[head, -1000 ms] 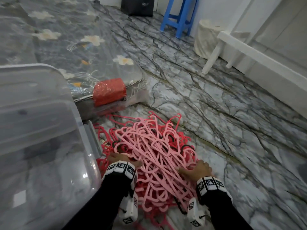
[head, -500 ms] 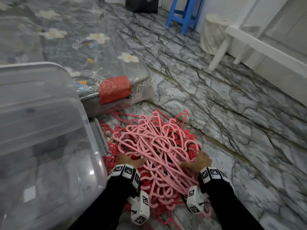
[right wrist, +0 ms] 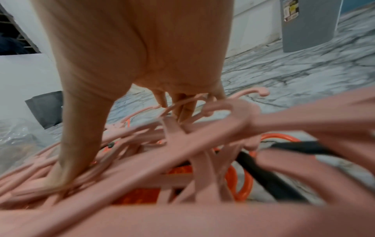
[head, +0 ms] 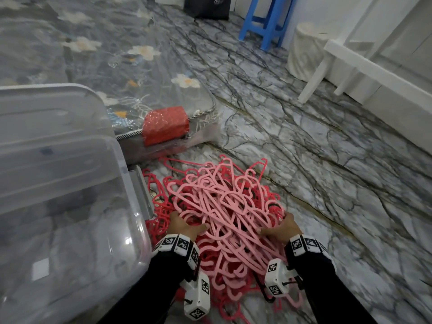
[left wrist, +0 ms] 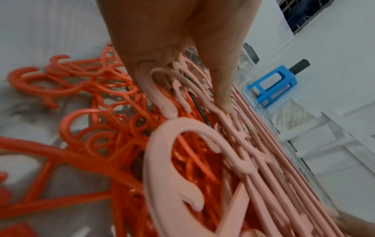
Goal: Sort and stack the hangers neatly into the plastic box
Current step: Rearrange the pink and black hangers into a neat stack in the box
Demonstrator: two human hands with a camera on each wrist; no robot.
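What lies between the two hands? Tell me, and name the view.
The head view shows it: the pile of pale pink hangers fills the stretch between the left hand and right hand, over darker red hangers.

The heap of hangers (head: 222, 206) lies on the floor (head: 315, 160), just right of the plastic box (head: 70, 183) and in front of the mattress (head: 105, 54). A wrapped block (head: 166, 125) sits on the mattress's near corner. The left hand (head: 184, 226) rests on the heap's left side, the right hand (head: 281, 228) on its right. Beyond stand a stool (head: 266, 22) and, right of it, perhaps a bench (head: 364, 73).
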